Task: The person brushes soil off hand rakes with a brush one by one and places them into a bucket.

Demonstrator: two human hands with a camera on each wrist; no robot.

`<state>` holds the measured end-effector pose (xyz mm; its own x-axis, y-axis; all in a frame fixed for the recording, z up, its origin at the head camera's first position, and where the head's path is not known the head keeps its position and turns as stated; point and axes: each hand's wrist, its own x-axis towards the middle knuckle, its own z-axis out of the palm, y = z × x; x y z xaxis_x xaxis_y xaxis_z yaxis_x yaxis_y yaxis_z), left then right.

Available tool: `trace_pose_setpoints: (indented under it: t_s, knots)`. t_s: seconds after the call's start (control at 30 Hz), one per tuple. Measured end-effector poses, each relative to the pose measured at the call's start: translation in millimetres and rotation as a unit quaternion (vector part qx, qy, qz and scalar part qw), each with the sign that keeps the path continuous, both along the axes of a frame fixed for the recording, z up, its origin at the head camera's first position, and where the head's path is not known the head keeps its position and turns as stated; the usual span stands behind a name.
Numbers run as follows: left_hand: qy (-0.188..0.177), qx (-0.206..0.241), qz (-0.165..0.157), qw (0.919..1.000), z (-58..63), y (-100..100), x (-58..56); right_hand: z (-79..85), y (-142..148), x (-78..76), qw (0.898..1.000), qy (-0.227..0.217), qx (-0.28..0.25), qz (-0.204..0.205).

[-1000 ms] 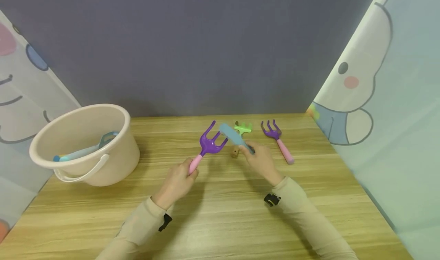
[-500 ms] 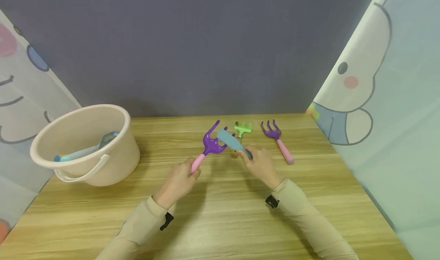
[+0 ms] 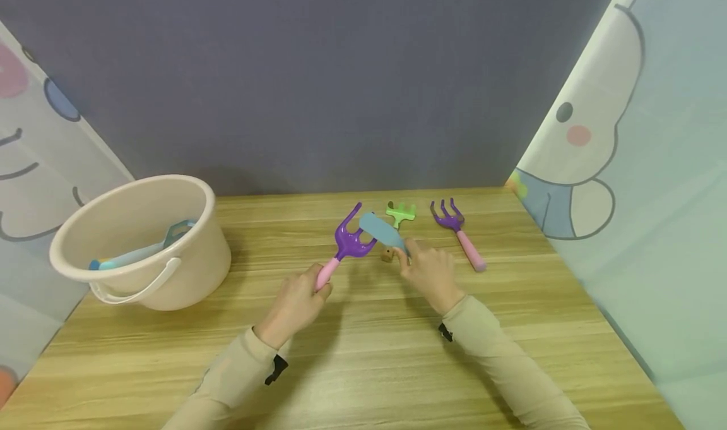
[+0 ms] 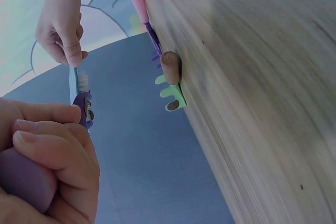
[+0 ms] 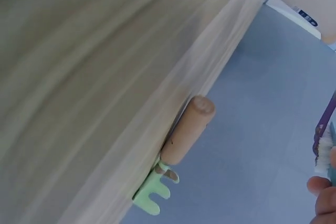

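Observation:
My left hand (image 3: 292, 305) grips the pink handle of a purple hand fork (image 3: 352, 244), its tines pointing away from me above the table. In my right hand (image 3: 430, 275) is a blue brush (image 3: 379, 229), pinched by its handle end. The brush lies across the fork's tines and partly covers them in the head view. White bristles (image 4: 84, 82) face the fork in the left wrist view. Dark smears show on the purple head (image 5: 318, 136) beside the bristles in the right wrist view.
A green rake (image 3: 401, 213) with a wooden handle (image 5: 188, 130) lies behind the brush. To its right is a smaller purple rake (image 3: 447, 220) with a pink handle. A cream bucket (image 3: 193, 278) at left holds blue tools (image 3: 133, 253). A dark wall (image 3: 363, 89) closes the back.
The fork has shifted slightly right. The brush has moved a little toward the left and down, and now overlaps the tines more. Both hands keep their hold.

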<state>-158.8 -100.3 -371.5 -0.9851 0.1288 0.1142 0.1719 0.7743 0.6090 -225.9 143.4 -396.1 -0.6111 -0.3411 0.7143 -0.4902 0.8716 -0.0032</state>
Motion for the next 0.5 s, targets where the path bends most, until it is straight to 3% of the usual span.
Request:
trace_pose_setpoints:
  t_s: [0.17,0.3,0.5]
  knots:
    - [-0.002,-0.003,0.003,1.0000,-1.1,-0.9,-0.6,-0.7,-2.1,3.3,0.998,-0.068,-0.015,0.004]
    - [-0.003,-0.010,0.005,0.9999,-0.8,-2.4,-0.6,1.2,-2.9,5.4,0.990,-0.134,-0.041,0.019]
    - [0.002,-0.012,-0.002,0.9999,-0.6,-5.2,-2.5,3.3,-4.7,7.0,0.964,-0.238,-0.104,0.064]
